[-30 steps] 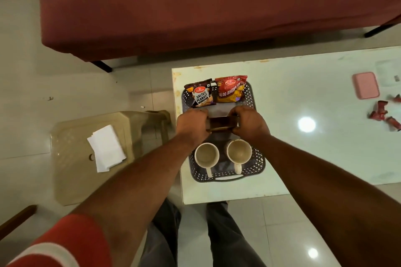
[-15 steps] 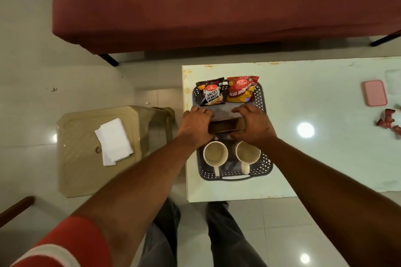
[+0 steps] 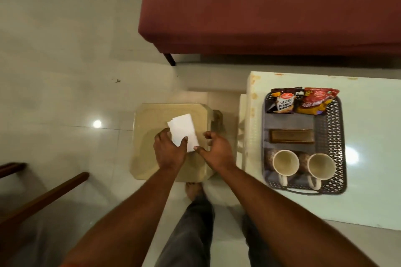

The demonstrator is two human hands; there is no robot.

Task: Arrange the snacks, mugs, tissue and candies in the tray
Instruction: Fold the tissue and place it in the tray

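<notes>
A stack of white tissue lies on a beige plastic stool. My left hand pinches the tissue's near end between thumb and fingers. My right hand hovers at the tissue's right edge with loosely curled fingers that hold nothing. On the white table, the dark perforated tray holds a salted peanut packet, a red snack packet, a brown box and two cream mugs.
A maroon sofa stands behind the white table. A wooden chair arm crosses the lower left. My legs and a foot are on the tiled floor between stool and table.
Both hands let go of the brown box in the tray and moved left to the stool. My left hand now takes hold of the tissue. The view swung left.
</notes>
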